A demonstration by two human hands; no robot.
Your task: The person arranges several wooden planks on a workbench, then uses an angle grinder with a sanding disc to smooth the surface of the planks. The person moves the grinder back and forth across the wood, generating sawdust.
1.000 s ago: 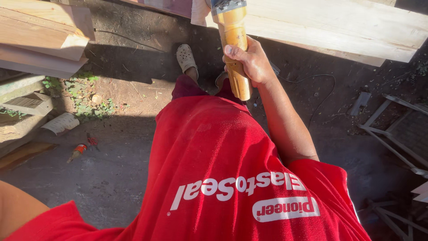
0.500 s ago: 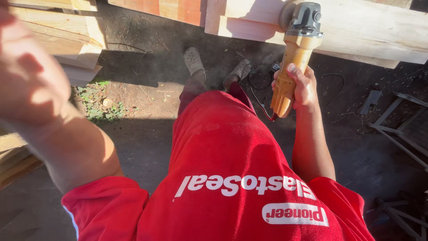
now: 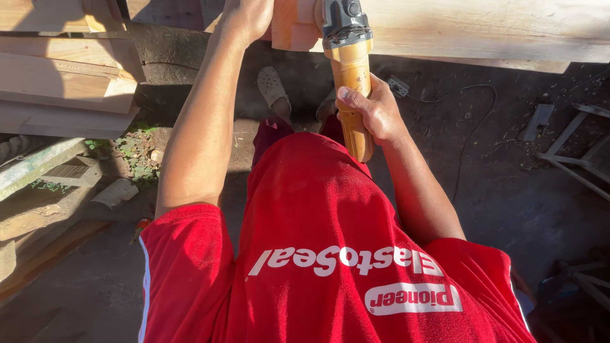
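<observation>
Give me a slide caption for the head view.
Right hand grips an orange grinder at a wooden beam; left hand rests on the wood.

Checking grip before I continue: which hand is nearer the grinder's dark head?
Left. The left hand rests on the wooden beam just beside the grinder head; the right hand grips the yellow handle lower down.

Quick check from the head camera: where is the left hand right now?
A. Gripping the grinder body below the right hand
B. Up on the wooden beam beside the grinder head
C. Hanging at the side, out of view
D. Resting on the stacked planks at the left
B: the left hand reaches up onto the wooden beam next to the head of the angle grinder, while the right hand grips the grinder's orange body.
</observation>
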